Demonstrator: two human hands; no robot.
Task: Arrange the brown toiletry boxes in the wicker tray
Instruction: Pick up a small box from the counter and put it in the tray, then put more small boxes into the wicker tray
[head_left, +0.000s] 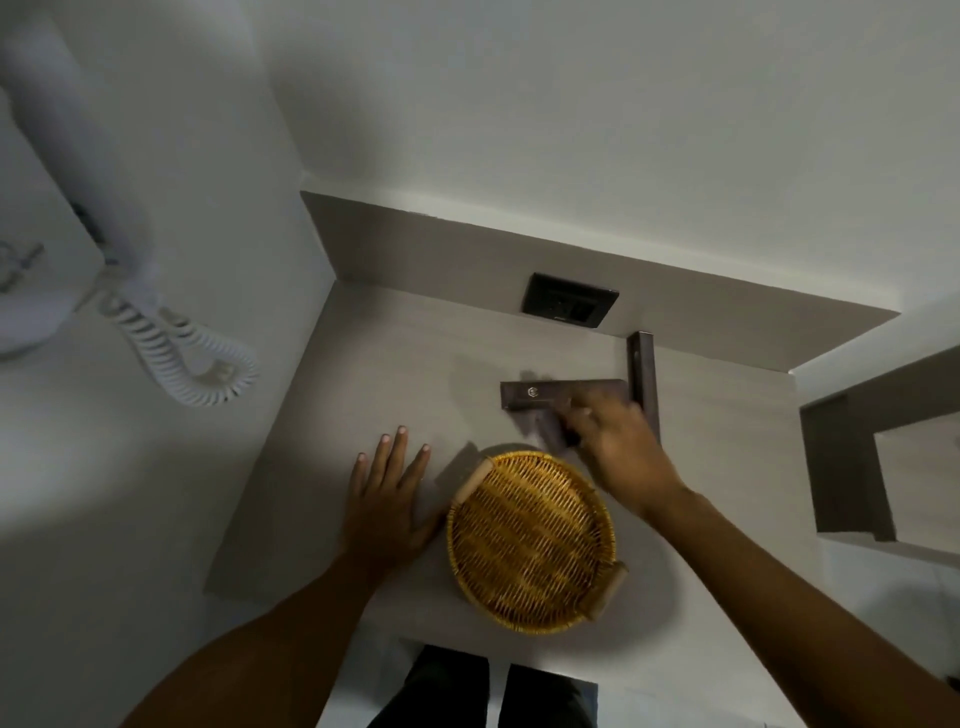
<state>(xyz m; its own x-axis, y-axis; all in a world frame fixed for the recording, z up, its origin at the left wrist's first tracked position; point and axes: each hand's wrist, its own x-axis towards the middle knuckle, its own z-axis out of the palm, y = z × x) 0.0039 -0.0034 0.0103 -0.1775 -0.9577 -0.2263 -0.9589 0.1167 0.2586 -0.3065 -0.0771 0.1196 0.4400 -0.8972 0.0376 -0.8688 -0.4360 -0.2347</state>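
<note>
A round golden wicker tray (530, 540) with two wooden handles sits on the grey counter and holds nothing. Just beyond it lie brown toiletry boxes. A long one with a white logo (540, 396) lies crosswise. A narrow one (643, 374) runs lengthwise toward the back ledge. A smaller brown box (545, 434) is partly under my right hand (618, 447), whose fingers close around it; the hand is blurred. My left hand (387, 499) lies flat on the counter to the left of the tray, fingers spread, its thumb side close to the rim.
A dark wall socket (569, 306) is set in the raised back ledge. A white wall phone with a coiled cord (171, 343) hangs on the left wall. A mirror frame (883, 457) stands at the right. The counter's front edge (467, 639) runs just below the tray.
</note>
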